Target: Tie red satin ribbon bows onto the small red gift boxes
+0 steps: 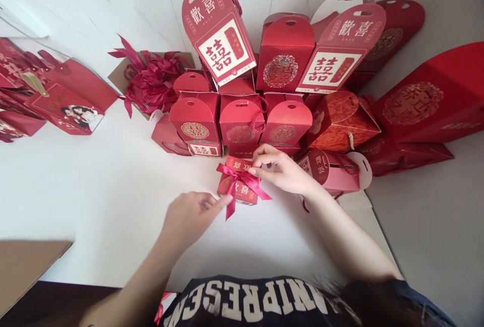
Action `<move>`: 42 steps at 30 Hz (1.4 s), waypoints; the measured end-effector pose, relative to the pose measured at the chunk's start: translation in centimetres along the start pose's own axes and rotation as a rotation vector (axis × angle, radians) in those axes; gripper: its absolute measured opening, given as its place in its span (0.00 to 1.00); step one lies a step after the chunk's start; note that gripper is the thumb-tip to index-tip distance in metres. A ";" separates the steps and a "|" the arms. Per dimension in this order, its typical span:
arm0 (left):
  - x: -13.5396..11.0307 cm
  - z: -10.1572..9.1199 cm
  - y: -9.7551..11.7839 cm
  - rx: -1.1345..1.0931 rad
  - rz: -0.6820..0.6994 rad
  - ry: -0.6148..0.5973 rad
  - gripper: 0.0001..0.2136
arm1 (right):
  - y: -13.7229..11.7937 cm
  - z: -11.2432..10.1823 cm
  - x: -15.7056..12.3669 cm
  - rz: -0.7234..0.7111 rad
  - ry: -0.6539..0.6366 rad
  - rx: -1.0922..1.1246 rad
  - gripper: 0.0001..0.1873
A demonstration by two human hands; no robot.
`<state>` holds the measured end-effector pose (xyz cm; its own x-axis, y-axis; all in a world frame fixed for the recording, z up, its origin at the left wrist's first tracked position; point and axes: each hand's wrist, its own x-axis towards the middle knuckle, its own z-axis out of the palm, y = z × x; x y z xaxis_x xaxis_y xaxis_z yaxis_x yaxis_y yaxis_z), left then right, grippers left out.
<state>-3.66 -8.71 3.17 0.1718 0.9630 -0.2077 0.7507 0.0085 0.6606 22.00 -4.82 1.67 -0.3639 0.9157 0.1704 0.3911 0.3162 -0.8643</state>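
Observation:
A small red gift box [245, 197] with Chinese lettering lies on the white table, tied with a bright pink-red ribbon [239, 177] in a bow. My left hand [191, 216] is at the near left of the box, its fingers curled and its thumb tip pinching the ribbon's hanging tail. From the right, my right hand [282, 169] reaches over the box, thumb and finger pinched at the bow's right side. The fingertips partly cover the ribbon there.
Stacked red gift boxes [242, 122] stand just behind, against the marbled wall. A cardboard box [117, 72] of loose ribbons [153, 79] is at the back left. Red gift bags [64, 97] stand at far left; large red boxes [431, 95] at right. Cardboard [30, 266] lies at front left.

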 end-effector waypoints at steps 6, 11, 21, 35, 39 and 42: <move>-0.9 3.8 -0.4 -0.554 -0.090 -0.150 0.18 | -0.1 0.1 0.1 0.046 -0.082 0.120 0.14; -0.1 4.1 -1.4 -0.832 -0.085 -0.154 0.14 | 0.2 0.1 0.2 0.044 -0.151 0.250 0.14; 0.1 4.5 -1.9 -0.964 -0.026 -0.149 0.13 | 0.4 0.2 0.4 0.075 -0.174 0.323 0.16; 0.5 3.9 -2.5 -0.949 0.011 -0.239 0.10 | 0.8 -0.1 0.5 -0.066 -0.135 0.139 0.15; 0.8 3.6 -2.7 -0.972 0.010 -0.265 0.10 | 0.7 0.1 0.6 -0.052 -0.107 0.148 0.18; 0.8 3.4 -2.5 -0.930 0.015 -0.270 0.12 | 0.8 0.2 0.6 0.000 -0.105 0.204 0.18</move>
<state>-3.19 -8.91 -1.08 0.4054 0.8712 -0.2770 -0.0373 0.3185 0.9472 21.89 -4.04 1.03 -0.4538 0.8816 0.1297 0.2161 0.2501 -0.9438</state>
